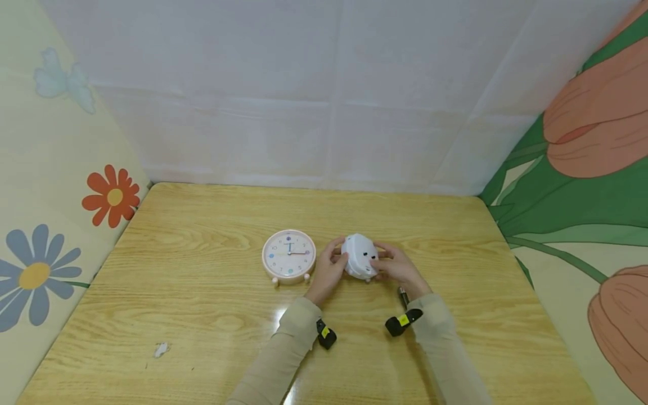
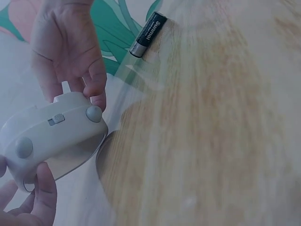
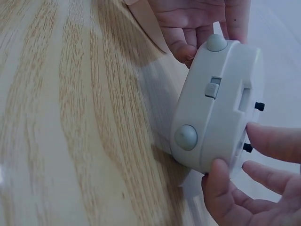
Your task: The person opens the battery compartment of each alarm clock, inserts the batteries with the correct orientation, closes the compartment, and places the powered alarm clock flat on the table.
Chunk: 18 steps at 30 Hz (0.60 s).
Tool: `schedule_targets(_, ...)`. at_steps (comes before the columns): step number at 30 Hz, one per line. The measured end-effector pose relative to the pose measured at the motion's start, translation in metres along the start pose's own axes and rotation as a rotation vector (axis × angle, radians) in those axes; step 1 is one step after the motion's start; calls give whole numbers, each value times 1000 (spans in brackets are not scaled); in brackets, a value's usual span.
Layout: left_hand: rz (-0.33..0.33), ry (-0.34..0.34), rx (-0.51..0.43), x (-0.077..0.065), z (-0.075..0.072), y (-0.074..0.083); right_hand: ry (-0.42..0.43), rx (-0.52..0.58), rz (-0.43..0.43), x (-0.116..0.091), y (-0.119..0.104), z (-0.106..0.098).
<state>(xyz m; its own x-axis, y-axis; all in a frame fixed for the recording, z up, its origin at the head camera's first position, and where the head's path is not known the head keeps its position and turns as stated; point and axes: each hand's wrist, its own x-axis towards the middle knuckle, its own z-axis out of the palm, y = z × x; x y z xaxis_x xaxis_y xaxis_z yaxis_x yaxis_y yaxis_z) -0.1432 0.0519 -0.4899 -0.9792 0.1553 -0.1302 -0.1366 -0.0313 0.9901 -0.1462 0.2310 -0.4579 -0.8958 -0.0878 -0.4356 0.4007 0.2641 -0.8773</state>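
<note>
A small white alarm clock [image 1: 360, 256] is held tilted above the table between both hands, its back with two black knobs turned toward me. My left hand [image 1: 329, 273] grips its left side. On the right side, my right hand [image 1: 402, 267] pinches the casing, with the thumb on the back near the knobs. The right wrist view shows two round feet and a small slide switch on the clock's underside [image 3: 197, 108]. Just left of my left hand stands a pink alarm clock [image 1: 288, 256], dial facing me. A dark battery [image 2: 148, 35] lies on the table near my right wrist.
The wooden table [image 1: 202, 225] meets a white cloth backdrop [image 1: 283, 140] behind. Flower-printed panels [image 1: 597, 225] border both sides. A small white scrap [image 1: 161, 350] lies at the front left.
</note>
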Motion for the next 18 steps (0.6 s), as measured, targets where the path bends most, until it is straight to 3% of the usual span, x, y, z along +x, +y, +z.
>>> schedule_targets(5,16,8,-22,1,0,-1,20,-20,-9,1,2,-2)
schedule_targets(12,64,51,38,0,3,-6,56,-42,-5,0,2,-2)
schedule_targets(18,101,47,64,0,4,-9,75,-57,8,0,1,-3)
